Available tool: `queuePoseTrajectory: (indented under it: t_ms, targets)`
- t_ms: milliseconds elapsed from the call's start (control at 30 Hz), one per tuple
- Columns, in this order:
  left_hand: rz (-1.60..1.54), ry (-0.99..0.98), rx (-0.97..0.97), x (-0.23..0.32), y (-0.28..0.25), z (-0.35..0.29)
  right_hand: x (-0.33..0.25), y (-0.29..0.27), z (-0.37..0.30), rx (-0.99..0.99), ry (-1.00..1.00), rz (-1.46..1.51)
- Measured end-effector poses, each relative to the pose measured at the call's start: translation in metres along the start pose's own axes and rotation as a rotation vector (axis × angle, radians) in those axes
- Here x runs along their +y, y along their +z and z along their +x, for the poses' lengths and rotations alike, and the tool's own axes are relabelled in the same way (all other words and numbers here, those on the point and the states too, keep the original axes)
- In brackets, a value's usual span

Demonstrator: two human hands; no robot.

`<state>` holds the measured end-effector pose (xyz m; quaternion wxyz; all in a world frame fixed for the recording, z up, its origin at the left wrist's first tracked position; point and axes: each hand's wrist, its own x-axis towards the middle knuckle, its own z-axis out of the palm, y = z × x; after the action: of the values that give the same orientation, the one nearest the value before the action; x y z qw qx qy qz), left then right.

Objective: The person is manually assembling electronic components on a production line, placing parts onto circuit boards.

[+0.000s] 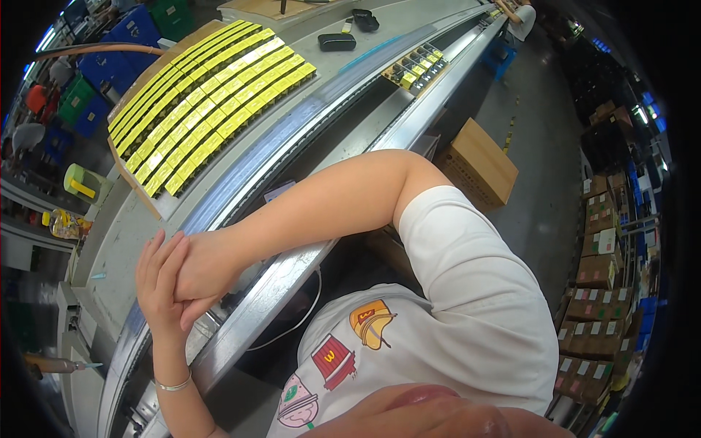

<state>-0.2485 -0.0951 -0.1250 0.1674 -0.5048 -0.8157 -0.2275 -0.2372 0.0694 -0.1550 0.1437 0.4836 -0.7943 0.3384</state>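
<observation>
My left hand and my right hand rest against each other above the near part of the conveyor. The left fingers are stretched out and overlap the right hand, whose fingers are mostly hidden behind them. No object shows in either hand. A thin bracelet circles my left wrist. Beyond the hands, on the grey bench, lies a board bearing rows of small yellow-topped blocks.
Farther up the line sits a tray of black and yellow parts. A cardboard box stands right of the metal rail. At left are a yellow-capped bottle, a green container and a handled tool. A black case lies on the bench.
</observation>
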Motion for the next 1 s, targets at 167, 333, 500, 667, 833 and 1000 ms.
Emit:
queuePoseTrajectory:
  t_ms: [167,333,500,667,833,1000]
  targets:
    - [-0.019,-0.006,-0.012,0.000,-0.001,0.003,0.004,0.001,-0.001,0.033,-0.035,-0.036]
    - [-0.057,0.045,0.003,-0.007,-0.005,-0.002,0.002,0.003,0.003,-0.005,-0.013,-0.049]
    - [-0.108,0.123,0.042,-0.015,0.000,-0.001,0.004,0.002,-0.001,-0.026,-0.021,-0.092]
    - [-0.081,0.120,0.142,-0.016,0.002,-0.005,-0.003,-0.007,0.005,-0.052,-0.027,-0.185]
    - [-0.102,0.101,0.179,-0.014,0.001,-0.003,-0.008,-0.011,0.004,-0.036,0.040,-0.278]
    - [-0.102,0.084,0.214,-0.020,0.006,-0.003,-0.005,-0.014,0.004,-0.040,0.083,-0.335]
